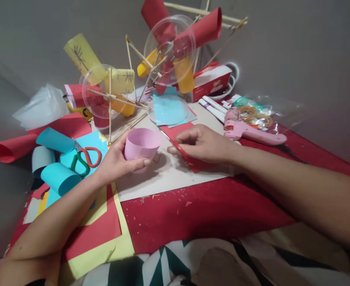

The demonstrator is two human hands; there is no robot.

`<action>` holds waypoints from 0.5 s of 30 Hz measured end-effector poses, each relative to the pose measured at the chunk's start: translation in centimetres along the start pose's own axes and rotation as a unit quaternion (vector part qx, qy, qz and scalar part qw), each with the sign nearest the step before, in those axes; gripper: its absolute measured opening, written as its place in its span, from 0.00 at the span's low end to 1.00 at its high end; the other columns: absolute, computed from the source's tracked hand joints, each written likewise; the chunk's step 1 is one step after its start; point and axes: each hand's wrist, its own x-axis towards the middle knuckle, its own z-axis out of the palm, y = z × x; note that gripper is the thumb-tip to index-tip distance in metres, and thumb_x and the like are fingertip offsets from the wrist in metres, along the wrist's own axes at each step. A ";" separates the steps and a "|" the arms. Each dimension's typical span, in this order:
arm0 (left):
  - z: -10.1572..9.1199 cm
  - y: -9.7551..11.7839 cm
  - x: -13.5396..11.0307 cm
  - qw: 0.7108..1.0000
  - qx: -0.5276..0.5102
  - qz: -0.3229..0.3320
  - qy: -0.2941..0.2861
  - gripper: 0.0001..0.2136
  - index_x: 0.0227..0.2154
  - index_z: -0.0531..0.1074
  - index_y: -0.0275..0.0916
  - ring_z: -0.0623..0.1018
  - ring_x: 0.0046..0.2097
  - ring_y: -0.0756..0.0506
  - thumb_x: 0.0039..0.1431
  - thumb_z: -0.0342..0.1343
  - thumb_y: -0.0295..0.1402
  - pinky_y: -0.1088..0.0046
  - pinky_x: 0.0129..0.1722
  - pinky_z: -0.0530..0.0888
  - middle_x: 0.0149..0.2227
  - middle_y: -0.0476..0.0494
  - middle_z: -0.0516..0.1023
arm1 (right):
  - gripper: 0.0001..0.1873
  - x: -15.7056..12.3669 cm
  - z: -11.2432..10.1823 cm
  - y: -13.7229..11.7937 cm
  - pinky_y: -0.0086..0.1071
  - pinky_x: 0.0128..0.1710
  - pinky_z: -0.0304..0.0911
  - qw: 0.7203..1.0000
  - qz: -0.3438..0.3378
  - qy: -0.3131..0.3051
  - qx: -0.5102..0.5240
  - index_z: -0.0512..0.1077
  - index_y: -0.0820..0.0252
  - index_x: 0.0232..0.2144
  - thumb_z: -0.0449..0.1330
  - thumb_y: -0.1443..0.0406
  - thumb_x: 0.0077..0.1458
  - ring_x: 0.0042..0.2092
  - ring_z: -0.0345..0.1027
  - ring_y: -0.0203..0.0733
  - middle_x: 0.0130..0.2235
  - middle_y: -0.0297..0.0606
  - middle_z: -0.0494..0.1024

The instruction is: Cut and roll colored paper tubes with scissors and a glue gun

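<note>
Pink paper roll in the left hand, above a white board; clamps it between thumb in front and fingers behind. With the right hand, near it, grips a red-handled tool with a thin metal tip, thumb and curled fingers together on it, above red paper. Leftward, scissors on blue paper; just beyond the right forearm, a pink glue gun.

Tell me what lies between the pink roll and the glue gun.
The head view shows the right hand there, holding a slim tool, with red paper underneath on the white board.
</note>
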 end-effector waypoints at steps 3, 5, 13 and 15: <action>-0.7 0.5 0.1 1.000 0.004 -0.002 0.005 0.32 0.51 0.74 0.39 0.79 0.47 0.40 0.44 0.76 0.44 0.66 0.44 0.79 0.47 0.39 0.79 | 0.32 0.2 -0.2 -0.1 0.27 0.21 0.43 1.000 -0.002 -0.011 -0.007 0.59 0.58 0.14 0.69 0.45 0.49 0.22 0.44 0.27 0.18 0.24 0.51; -1.0 0.8 0.1 1.000 0.002 -0.007 0.003 0.33 0.52 0.73 0.39 0.79 0.46 0.40 0.43 0.76 0.43 0.67 0.41 0.80 0.46 0.40 0.79 | 0.32 0.2 -0.2 -0.1 0.27 0.21 0.43 1.000 -0.005 -0.014 -0.007 0.57 0.58 0.14 0.69 0.46 0.49 0.22 0.45 0.27 0.18 0.24 0.50; -1.1 0.5 -1.7 0.999 0.020 -0.021 -0.024 0.30 0.53 0.74 0.40 0.81 0.46 0.40 0.48 0.74 0.42 0.64 0.43 0.81 0.47 0.38 0.80 | 0.34 -0.2 0.0 -0.4 0.28 0.21 0.41 0.999 0.005 -0.029 -0.046 0.54 0.57 0.14 0.67 0.45 0.50 0.22 0.44 0.28 0.18 0.26 0.50; -1.1 0.1 -2.0 0.999 0.015 -0.029 -0.028 0.32 0.55 0.73 0.40 0.81 0.47 0.39 0.48 0.74 0.43 0.62 0.46 0.82 0.50 0.37 0.80 | 0.33 -0.2 0.0 -0.4 0.29 0.21 0.40 0.998 -0.009 -0.028 -0.061 0.53 0.57 0.14 0.65 0.46 0.52 0.22 0.43 0.28 0.18 0.26 0.49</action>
